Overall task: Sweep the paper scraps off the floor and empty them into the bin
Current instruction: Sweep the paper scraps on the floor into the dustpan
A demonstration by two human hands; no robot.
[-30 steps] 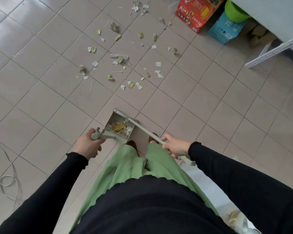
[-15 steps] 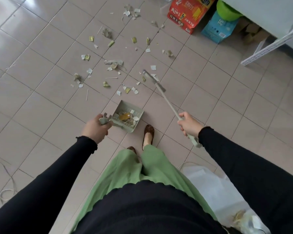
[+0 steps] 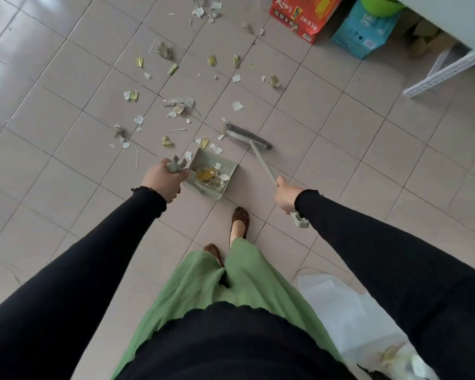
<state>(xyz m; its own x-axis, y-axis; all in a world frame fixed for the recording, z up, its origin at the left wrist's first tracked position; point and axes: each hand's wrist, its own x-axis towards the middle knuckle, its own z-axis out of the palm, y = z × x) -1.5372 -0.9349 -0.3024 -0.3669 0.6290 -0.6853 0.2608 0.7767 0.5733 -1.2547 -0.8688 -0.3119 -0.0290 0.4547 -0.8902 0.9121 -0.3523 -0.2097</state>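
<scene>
**A:** What worries you from where you sit?

**B:** Spillage, mostly. My left hand (image 3: 163,181) is wrapped round the handle of the dustpan (image 3: 211,175), which already carries a few scraps and looks tipped rather than flat on the floor (image 3: 66,165). If its open lip isn't seated, I reckon the next stroke pushes paper under it. The paper scraps (image 3: 176,105) are also spread wide, so a hard sweep could scatter the light ones.

**A:** And the broom?

**B:** My right hand (image 3: 285,196) is closed on the broom (image 3: 258,157) near its upper end. Its handle runs from that hand up and to the left, away from me; the head (image 3: 247,138) sits just beside the pan's far right corner, set crosswise to the handle, bristles on the tiles.

**A:** The pan's mouth?

**B:** It opens away from me, towards the scraps. The bin bag (image 3: 348,319) lies at my right, near my feet.
</scene>
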